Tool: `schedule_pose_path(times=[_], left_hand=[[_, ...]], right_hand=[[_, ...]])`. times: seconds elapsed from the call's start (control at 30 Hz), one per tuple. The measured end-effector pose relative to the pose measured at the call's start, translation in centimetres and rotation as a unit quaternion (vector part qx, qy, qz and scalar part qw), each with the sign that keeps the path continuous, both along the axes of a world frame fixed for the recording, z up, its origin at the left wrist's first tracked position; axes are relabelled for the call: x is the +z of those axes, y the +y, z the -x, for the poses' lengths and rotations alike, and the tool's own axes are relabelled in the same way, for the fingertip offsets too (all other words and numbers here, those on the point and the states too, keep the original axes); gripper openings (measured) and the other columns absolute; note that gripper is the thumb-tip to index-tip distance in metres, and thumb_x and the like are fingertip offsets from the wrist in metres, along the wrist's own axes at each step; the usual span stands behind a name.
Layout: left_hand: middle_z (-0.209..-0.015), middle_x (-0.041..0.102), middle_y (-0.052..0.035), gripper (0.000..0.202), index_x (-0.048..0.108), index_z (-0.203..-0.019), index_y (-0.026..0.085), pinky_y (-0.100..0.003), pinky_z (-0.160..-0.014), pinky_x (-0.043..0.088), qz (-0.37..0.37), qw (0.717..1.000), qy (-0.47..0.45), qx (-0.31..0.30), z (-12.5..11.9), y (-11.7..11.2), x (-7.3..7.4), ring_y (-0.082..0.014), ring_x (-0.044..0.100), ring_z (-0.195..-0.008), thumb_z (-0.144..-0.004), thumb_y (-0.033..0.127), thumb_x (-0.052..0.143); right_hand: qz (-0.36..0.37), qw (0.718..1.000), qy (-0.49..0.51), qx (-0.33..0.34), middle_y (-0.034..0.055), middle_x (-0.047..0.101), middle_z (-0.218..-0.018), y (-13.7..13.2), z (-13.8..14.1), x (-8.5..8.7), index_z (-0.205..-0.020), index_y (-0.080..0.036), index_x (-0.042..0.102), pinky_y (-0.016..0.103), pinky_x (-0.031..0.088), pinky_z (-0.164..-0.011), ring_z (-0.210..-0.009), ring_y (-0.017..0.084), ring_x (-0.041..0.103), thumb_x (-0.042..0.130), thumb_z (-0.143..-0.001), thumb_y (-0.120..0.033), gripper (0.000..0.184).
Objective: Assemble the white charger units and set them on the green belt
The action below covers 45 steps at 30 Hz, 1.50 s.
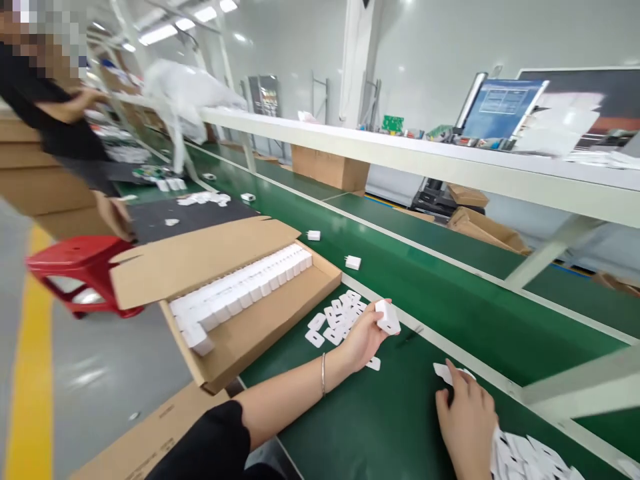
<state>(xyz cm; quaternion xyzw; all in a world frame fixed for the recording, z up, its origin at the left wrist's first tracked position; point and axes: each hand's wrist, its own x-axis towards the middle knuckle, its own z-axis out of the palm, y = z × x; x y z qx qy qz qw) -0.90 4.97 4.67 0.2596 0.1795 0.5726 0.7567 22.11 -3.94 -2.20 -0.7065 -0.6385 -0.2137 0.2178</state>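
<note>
My left hand is closed on a small white charger block, held just above the green mat. Right beside it lies a heap of small white flat pieces, and one more flat piece rests under my wrist. My right hand lies low on the mat with its fingers curled over a white flat piece. A pile of similar white pieces sits at that hand's right.
An open cardboard box with a row of white charger blocks lies to the left. Two loose blocks ride the green conveyor. A person in black works at far left by a red stool.
</note>
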Motion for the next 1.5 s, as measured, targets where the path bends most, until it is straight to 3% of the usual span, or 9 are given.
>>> schedule_pose_path(times=[0.13, 0.23, 0.37, 0.5, 0.6, 0.83, 1.2, 1.37, 1.5], left_hand=[[-0.104, 0.063, -0.0065, 0.034, 0.061, -0.115, 0.019, -0.035, -0.09, 0.052, -0.058, 0.989, 0.062, 0.118, 5.4, -0.7, 3.4, -0.0206, 0.061, -0.098, -0.086, 0.035, 0.067], [-0.107, 0.061, -0.0043, 0.034, 0.057, -0.119, 0.022, -0.035, -0.09, 0.051, -0.122, 0.923, 0.26, 0.255, 11.3, -2.6, 4.3, -0.0203, 0.06, -0.099, -0.09, 0.036, 0.067], [-0.121, 0.057, -0.007, 0.038, 0.052, -0.123, 0.024, -0.039, -0.102, 0.047, -0.19, 0.683, 0.598, 0.375, 19.8, -5.5, 4.0, -0.0245, 0.057, -0.114, -0.09, 0.034, 0.067], [-0.118, 0.053, -0.0079, 0.026, 0.06, -0.112, 0.022, -0.039, -0.092, 0.051, -0.184, 0.48, 0.821, 0.249, 27.0, -7.0, 3.5, -0.0258, 0.06, -0.104, -0.092, 0.039, 0.062], [-0.118, 0.053, -0.0089, 0.026, 0.063, -0.112, 0.021, -0.038, -0.091, 0.051, -0.166, 0.382, 0.898, 0.139, 30.0, -7.0, 2.7, -0.0253, 0.061, -0.099, -0.093, 0.038, 0.059], [-0.108, 0.059, -0.0125, 0.021, 0.07, -0.102, 0.02, -0.043, -0.094, 0.046, -0.115, 0.311, 0.939, 0.093, 30.8, -6.8, 1.0, -0.0334, 0.055, -0.107, -0.082, 0.024, 0.065], [-0.12, 0.057, -0.0191, 0.026, 0.072, -0.105, 0.016, -0.045, -0.09, 0.049, -0.095, 0.181, 0.979, 0.026, 27.6, -6.1, 3.0, -0.0384, 0.057, -0.113, -0.079, 0.018, 0.072], [-0.121, 0.058, -0.0182, 0.023, 0.069, -0.113, 0.015, -0.042, -0.087, 0.052, -0.175, 0.163, 0.971, 0.021, 23.0, -4.1, 5.3, -0.0343, 0.062, -0.106, -0.096, 0.027, 0.057], [-0.123, 0.059, -0.0162, 0.027, 0.067, -0.113, 0.016, -0.041, -0.082, 0.054, -0.281, 0.211, 0.935, 0.05, 16.7, -2.2, 6.2, -0.0304, 0.066, -0.098, -0.103, 0.032, 0.048]], right_hand=[[0.024, 0.999, 0.02, -0.034, 0.0212, 0.07, -0.121, 0.0, -0.6, 0.0, -0.119, -0.018, 0.075, 0.054, 0.048, -0.074, -0.106, 0.045, 0.062, 0.046, -0.092, -0.028, 0.041], [0.03, 0.999, 0.033, -0.021, 0.0218, 0.07, -0.115, 0.2, -0.8, -0.2, -0.114, -0.019, 0.076, 0.054, 0.047, -0.071, -0.101, 0.045, 0.063, 0.046, -0.091, -0.029, 0.039], [0.02, 0.999, 0.025, -0.01, 0.0228, 0.069, -0.107, 0.5, -0.6, -0.5, -0.108, -0.018, 0.078, 0.053, 0.045, -0.069, -0.097, 0.045, 0.062, 0.047, -0.09, -0.028, 0.037], [0.029, 0.999, 0.04, -0.01, 0.0208, 0.071, -0.102, 0.8, -0.5, -0.7, -0.106, -0.018, 0.079, 0.052, 0.044, -0.069, -0.094, 0.043, 0.062, 0.044, -0.092, -0.033, 0.041], [0.045, 0.997, 0.067, -0.005, 0.0191, 0.073, -0.103, 0.9, -0.2, -0.8, -0.108, -0.019, 0.079, 0.051, 0.045, -0.07, -0.093, 0.042, 0.063, 0.042, -0.093, -0.037, 0.044], [0.054, 0.994, 0.095, 0.022, 0.0162, 0.074, -0.103, 0.7, 0.9, -1.1, -0.11, -0.021, 0.076, 0.053, 0.048, -0.077, -0.096, 0.04, 0.064, 0.043, -0.092, -0.046, 0.045], [0.06, 0.993, 0.088, 0.056, 0.0145, 0.071, -0.103, 0.5, 1.8, -1.3, -0.108, -0.019, 0.077, 0.048, 0.046, -0.082, -0.099, 0.036, 0.062, 0.042, -0.097, -0.042, 0.043], [0.07, 0.989, 0.099, 0.084, 0.0123, 0.068, -0.103, 0.5, 1.9, -1.5, -0.111, -0.02, 0.075, 0.044, 0.045, -0.082, -0.101, 0.033, 0.061, 0.051, -0.097, -0.035, 0.032], [0.059, 0.986, 0.098, 0.121, 0.0111, 0.067, -0.102, 0.4, 2.4, -1.8, -0.11, -0.02, 0.074, 0.041, 0.046, -0.082, -0.101, 0.03, 0.06, 0.055, -0.096, -0.027, 0.024]])
